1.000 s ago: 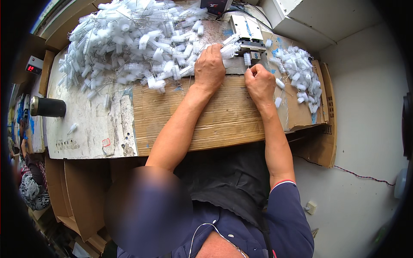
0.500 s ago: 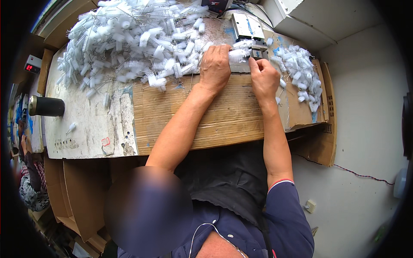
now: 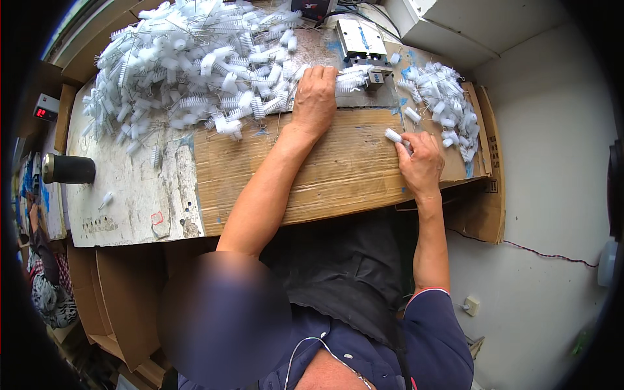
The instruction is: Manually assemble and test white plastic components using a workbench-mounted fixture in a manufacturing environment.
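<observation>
My left hand [image 3: 315, 101] is closed at the right edge of the large pile, with several small white bristle brushes [image 3: 352, 79] sticking out to the right of its fingers. Their bristle ends reach up to a metal clamp-like device [image 3: 362, 41] with a small block at its front. Lower right, over the cardboard, my right hand [image 3: 424, 162] pinches one white brush [image 3: 392, 135] between thumb and fingers. Its wire stem is mostly hidden by the fingers. This hand is apart from the device and just below the smaller brush pile [image 3: 445, 97].
A big heap of white wire-stemmed brushes [image 3: 175, 71] covers the back left. Flat cardboard [image 3: 273, 169] lies along the front of the bench. A dark cylindrical container [image 3: 70, 169] and a lone brush [image 3: 106, 199] sit at left. At far left a person's arm [image 3: 36, 218] shows.
My right hand has moved from the device down and to the right, carrying a white brush. My left hand stays in nearly the same place with its brushes.
</observation>
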{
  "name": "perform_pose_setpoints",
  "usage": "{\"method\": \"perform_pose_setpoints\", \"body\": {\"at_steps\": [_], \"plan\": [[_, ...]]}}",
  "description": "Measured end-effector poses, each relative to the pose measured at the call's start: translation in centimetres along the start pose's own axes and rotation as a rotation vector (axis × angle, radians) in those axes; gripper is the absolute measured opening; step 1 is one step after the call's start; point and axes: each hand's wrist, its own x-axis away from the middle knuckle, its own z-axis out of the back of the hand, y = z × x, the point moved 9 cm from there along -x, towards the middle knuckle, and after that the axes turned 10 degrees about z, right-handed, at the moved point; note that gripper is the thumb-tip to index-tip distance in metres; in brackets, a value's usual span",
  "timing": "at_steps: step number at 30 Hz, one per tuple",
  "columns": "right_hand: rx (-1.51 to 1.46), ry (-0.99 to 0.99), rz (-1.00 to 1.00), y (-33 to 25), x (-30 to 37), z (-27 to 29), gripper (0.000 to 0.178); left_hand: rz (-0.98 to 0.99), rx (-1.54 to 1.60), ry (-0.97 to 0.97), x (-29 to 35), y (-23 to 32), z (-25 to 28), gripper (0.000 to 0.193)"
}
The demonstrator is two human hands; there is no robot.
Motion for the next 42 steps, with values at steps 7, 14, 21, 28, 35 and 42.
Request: {"method": "perform_pose_setpoints", "body": {"at_steps": [7, 14, 21, 28, 35, 42], "plan": [[-0.033, -0.103, 0.026, -0.4, -0.9, -0.4, 0.01, -0.03, -0.056, -0.034, 0.4, 0.4, -0.2, 0.022], [-0.054, -0.023, 0.084, -0.3, -1.3, 0.5, 0.009, -0.07, -0.072, -0.056, 0.5, 1.2, -0.4, 0.018], [-0.393, 0.246, -0.05, -0.2, -1.9, 1.5, 0.005, -0.071, -0.218, -0.126, 0.4, 1.1, -0.9, 0.011], [-0.351, 0.073, -0.149, -0.9, -4.9, -3.2, 0.012, 0.162, -0.127, 0.056, -0.3, -2.0, 1.8, 0.017], [-0.335, 0.031, -0.174, -2.3, -7.9, -5.8, 0.018, 0.141, -0.041, 0.059, 0.0, -1.4, 1.7, 0.023], [-0.264, 0.027, -0.23, -2.4, -9.4, -6.6, 0.02, 0.17, 0.01, 0.093, 0.0, -1.9, 1.8, 0.024]]}}
